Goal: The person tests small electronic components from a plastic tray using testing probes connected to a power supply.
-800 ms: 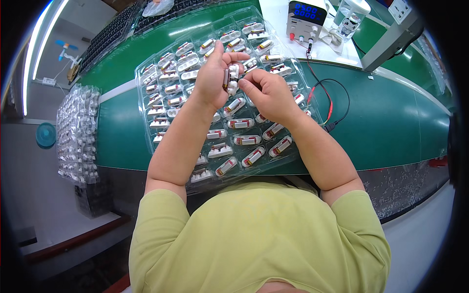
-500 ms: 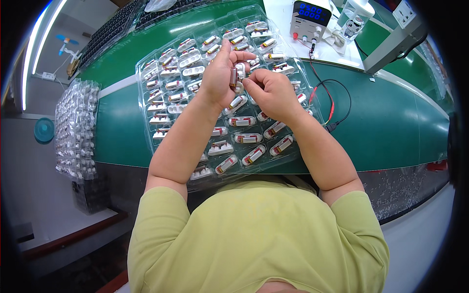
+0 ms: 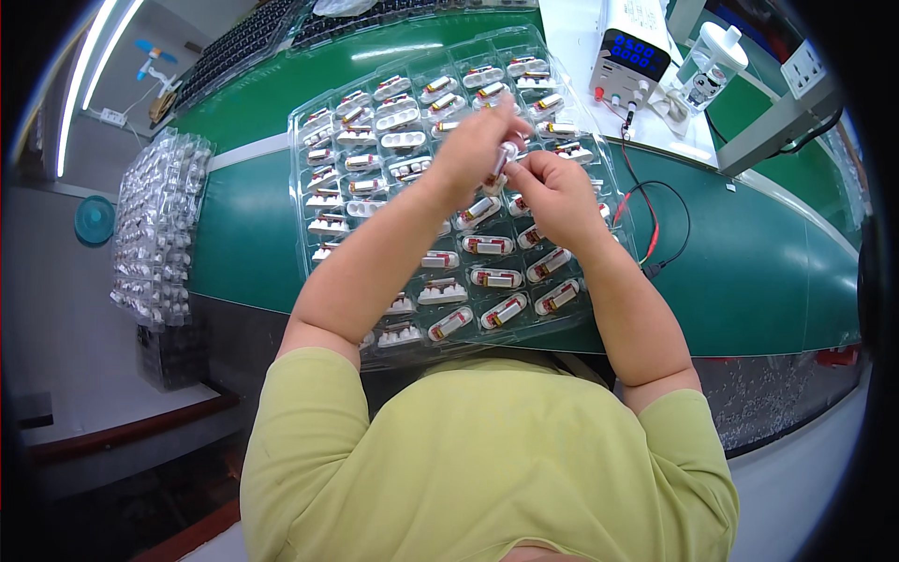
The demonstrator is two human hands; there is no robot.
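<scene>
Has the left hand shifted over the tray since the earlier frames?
No: the left hand stays above the clear tray, meeting the right hand on the small cell.

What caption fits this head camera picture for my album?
Both hands, left hand and right hand, hold one small battery above a clear tray of batteries.

Bench clutter beyond the work
A power supply [image 3: 630, 56] and white cup [image 3: 709, 66] at the counter's [image 3: 749, 262] far right corner; stacked trays [image 3: 154, 229] off its left edge.
</scene>
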